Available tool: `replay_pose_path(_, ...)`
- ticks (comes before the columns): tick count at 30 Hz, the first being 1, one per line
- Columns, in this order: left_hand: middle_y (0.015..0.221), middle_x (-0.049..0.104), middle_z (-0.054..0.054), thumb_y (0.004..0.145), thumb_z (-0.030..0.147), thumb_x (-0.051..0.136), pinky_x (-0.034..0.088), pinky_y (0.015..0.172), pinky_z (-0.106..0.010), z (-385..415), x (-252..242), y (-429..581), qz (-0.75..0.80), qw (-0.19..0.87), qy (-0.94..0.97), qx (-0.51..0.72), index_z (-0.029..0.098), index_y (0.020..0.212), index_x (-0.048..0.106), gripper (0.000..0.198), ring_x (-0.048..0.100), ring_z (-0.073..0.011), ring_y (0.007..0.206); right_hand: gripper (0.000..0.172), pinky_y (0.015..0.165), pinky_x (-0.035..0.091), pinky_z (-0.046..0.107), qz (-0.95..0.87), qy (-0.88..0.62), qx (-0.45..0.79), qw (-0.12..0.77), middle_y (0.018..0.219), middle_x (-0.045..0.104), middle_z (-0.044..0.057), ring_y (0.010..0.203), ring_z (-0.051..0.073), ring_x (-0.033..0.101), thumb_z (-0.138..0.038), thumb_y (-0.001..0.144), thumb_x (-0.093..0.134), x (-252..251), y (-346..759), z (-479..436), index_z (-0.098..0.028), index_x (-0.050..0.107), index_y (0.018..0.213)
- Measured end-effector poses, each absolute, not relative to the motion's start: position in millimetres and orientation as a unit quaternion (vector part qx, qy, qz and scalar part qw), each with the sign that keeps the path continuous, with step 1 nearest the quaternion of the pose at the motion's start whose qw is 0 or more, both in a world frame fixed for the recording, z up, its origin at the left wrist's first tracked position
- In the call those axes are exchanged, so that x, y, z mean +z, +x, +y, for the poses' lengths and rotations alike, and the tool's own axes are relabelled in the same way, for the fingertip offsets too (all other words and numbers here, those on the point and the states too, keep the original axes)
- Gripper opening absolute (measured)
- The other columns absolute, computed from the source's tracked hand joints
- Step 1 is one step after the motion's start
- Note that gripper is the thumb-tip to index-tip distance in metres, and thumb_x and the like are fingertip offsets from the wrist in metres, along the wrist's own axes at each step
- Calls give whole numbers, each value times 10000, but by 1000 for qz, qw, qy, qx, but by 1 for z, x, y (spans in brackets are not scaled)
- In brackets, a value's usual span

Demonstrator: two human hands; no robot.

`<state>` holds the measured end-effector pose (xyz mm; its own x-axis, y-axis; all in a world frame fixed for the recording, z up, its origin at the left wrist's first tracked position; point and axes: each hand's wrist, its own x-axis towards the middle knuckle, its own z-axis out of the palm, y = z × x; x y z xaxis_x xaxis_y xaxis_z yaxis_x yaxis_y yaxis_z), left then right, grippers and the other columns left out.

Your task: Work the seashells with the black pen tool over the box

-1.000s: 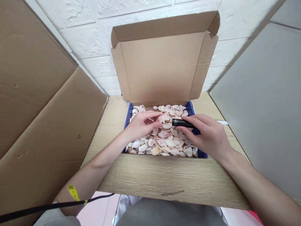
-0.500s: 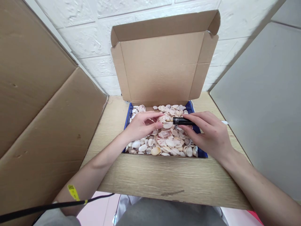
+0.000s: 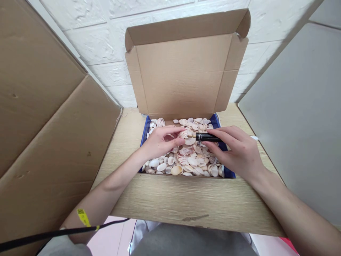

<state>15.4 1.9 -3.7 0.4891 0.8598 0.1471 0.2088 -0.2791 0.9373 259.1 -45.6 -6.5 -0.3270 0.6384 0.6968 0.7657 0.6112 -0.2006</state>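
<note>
My left hand (image 3: pixel 162 143) is closed, pinching a pale seashell (image 3: pixel 183 134) between thumb and fingertips; the shell blends with those behind it. From the right, my right hand (image 3: pixel 237 151) grips a small black hand drill (image 3: pixel 205 137) between thumb and fingers. Its thin brass-coloured tip points left at the pinched shell; whether it touches cannot be made out. Both hands hover over an open cardboard box (image 3: pixel 143 137) with blue sides. Loose seashells (image 3: pixel 193 161), white, cream and pinkish-brown, cover much of its bottom.
The box's lid (image 3: pixel 183 74) stands up against a white brick-patterned wall (image 3: pixel 101 42). A large cardboard panel (image 3: pixel 53 131) borders the wooden table (image 3: pixel 170 199) on the left, and a grey panel (image 3: pixel 298 117) on the right. A black cable (image 3: pixel 53 234) with a yellow tag crosses the lower left.
Both hands, the drill and the pinched shell stay almost exactly in place. The camera view has shifted very slightly.
</note>
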Motion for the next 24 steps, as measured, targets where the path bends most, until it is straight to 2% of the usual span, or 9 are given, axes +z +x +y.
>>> replay_pose_path(6, 1073, 739, -113, 806, 375, 747, 568, 629, -243, 2, -5, 15, 366, 470, 725, 346, 129, 1116, 739, 396, 696, -176, 864, 231, 646, 573, 362, -812, -426, -97, 388, 913, 740, 71, 766, 224, 689, -287, 882, 695, -7, 259, -45, -224, 664, 1102)
replay_pose_path(14, 1008, 743, -92, 806, 378, 748, 573, 653, -247, 2, -4, 16, 363, 463, 731, 347, 141, 1094, 748, 373, 697, -179, 871, 229, 639, 570, 356, -811, -430, -93, 385, 909, 741, 66, 768, 224, 697, -295, 881, 699, -8, 259, -45, -228, 668, 1098)
replay_pose_path(24, 930, 722, -87, 824, 405, 732, 528, 601, -226, 3, -6, 14, 355, 434, 754, 342, 121, 1096, 747, 393, 652, -144, 765, 200, 612, 560, 348, -814, -436, -84, 374, 890, 746, 66, 756, 223, 704, -326, 887, 693, -9, 260, -44, -218, 683, 1055)
